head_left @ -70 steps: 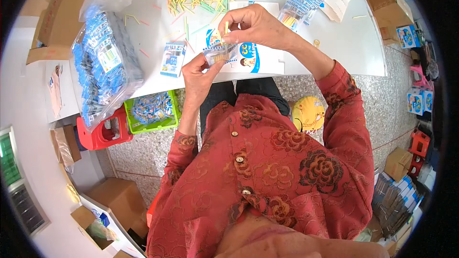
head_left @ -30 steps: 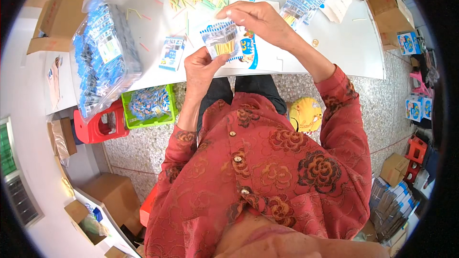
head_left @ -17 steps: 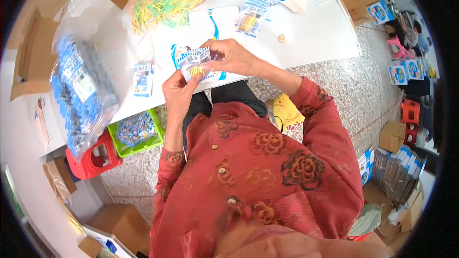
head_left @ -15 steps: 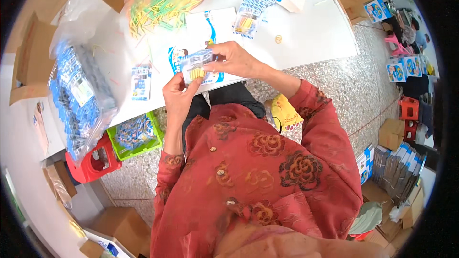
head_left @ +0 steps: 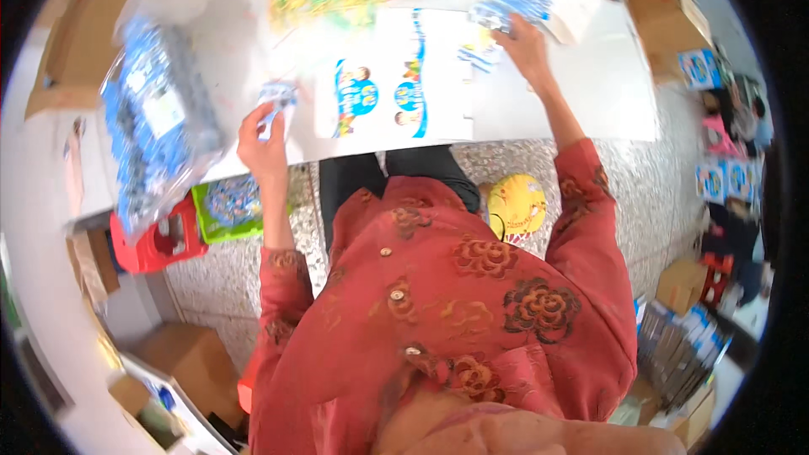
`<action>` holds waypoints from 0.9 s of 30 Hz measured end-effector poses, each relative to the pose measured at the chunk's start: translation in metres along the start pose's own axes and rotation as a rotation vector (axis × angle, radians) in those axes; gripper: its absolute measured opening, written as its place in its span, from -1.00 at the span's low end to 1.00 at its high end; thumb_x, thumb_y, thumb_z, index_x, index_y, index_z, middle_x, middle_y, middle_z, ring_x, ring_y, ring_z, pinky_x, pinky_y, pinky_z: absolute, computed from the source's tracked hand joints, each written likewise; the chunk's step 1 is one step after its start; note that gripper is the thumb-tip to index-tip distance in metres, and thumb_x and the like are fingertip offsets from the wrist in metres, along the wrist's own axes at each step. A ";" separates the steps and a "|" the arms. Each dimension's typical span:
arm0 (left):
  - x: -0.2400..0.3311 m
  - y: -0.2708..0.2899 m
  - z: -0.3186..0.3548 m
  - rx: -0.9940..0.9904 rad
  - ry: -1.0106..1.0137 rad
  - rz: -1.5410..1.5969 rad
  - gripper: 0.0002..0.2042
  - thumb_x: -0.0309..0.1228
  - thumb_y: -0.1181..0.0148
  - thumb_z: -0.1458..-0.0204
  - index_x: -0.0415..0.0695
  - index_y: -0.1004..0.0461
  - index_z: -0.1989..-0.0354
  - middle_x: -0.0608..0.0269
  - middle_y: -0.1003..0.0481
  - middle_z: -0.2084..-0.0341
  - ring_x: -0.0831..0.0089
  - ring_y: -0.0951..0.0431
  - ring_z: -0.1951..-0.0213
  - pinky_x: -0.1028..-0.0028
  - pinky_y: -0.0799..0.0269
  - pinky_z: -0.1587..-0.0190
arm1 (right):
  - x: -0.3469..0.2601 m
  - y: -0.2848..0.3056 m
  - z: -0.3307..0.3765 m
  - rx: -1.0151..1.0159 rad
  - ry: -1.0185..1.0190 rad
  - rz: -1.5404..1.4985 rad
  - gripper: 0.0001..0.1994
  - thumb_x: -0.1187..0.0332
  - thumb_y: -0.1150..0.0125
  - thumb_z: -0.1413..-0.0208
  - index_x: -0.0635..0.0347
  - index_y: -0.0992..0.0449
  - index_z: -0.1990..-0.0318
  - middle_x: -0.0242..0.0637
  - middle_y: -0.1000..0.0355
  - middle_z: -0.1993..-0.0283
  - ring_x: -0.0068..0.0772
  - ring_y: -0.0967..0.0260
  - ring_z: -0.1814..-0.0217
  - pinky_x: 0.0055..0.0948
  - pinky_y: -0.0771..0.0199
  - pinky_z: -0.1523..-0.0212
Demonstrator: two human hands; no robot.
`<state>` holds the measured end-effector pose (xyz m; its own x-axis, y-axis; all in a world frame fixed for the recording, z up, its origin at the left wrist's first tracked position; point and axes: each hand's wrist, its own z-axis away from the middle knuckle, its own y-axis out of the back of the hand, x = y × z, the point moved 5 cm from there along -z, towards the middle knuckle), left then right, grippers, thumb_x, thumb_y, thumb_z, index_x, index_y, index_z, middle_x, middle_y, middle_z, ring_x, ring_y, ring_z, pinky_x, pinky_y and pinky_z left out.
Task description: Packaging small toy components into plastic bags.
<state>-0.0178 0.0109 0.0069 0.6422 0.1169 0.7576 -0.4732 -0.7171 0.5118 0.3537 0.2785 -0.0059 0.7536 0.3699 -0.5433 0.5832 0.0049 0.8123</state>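
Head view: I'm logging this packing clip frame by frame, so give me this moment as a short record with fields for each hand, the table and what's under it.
left hand: at the table's near left edge, holding a small blue-and-white packet; blurred
right hand: stretched out to the far right, resting on a clear bag of blue packets; grip unclear
table: white, with a flat white printed card between the hands
left of table: large clear bag of blue packets
under table: green basket, red stool
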 end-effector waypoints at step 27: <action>-0.031 0.001 -0.014 0.029 0.285 0.439 -0.91 -0.54 -0.27 0.09 -0.26 -0.48 0.44 0.35 -0.50 0.54 0.68 -0.42 0.48 0.68 -0.30 0.41 | -0.250 -0.100 0.036 -0.254 0.590 -0.523 -0.70 0.39 -0.21 0.03 0.16 -0.42 0.08 -0.21 -0.40 0.12 -0.30 -0.37 0.13 -0.41 -0.42 0.22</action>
<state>-0.0472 0.0159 -0.0104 0.1956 -0.0196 0.9805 -0.6414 -0.7589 0.1127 0.1175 0.1517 0.0409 0.0797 0.6881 -0.7212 0.6749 0.4952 0.5471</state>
